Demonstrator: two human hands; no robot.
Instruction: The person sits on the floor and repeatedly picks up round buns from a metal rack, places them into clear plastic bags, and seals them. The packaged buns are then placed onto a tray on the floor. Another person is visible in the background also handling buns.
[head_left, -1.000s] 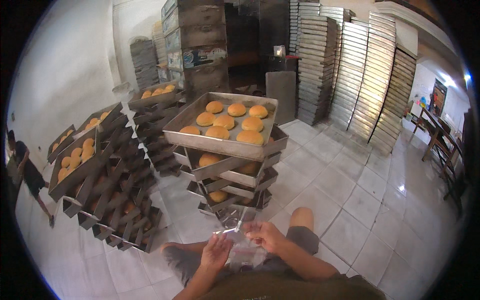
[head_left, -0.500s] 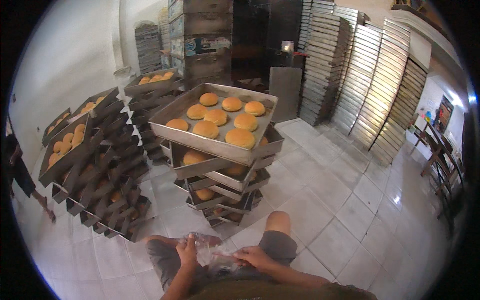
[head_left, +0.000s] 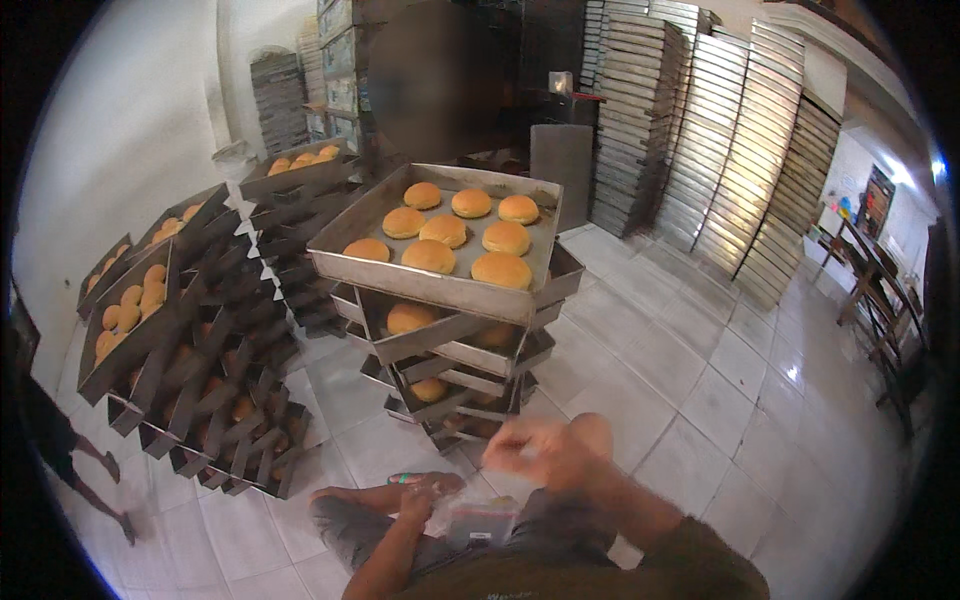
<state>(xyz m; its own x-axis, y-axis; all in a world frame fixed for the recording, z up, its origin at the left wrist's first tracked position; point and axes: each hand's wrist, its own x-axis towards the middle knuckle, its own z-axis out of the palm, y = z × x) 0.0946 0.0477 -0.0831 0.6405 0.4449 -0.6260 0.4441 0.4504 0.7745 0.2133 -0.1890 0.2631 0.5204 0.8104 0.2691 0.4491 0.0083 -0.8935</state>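
Observation:
Low over my lap, my left hand point(head_left: 424, 496) is closed on a thin clear plastic bag; its fingers are partly hidden. Beside it, across my lap, lies a clear plastic packet point(head_left: 482, 520) with a small white label. My right hand point(head_left: 545, 450) is raised above my right knee, apart from the plastic. Motion smears its fingers, so I cannot make out whether anything is in them. In front of my hands stands a stack of metal baking trays, crosswise on each other. The top tray point(head_left: 420, 281) carries several round golden buns point(head_left: 443, 231).
More stacked trays of buns point(head_left: 128, 310) stand on the left by the wall. Tall stacks of metal trays point(head_left: 690, 140) rise at the back right. A person's legs point(head_left: 85, 470) show at the far left. Wooden furniture point(head_left: 875, 285) is at the right, on the white tiled floor point(head_left: 690, 440).
My right hand has come away from the plastic and risen forward. My left hand stays low with the plastic. The view has shifted slightly, and the person at the left shows more.

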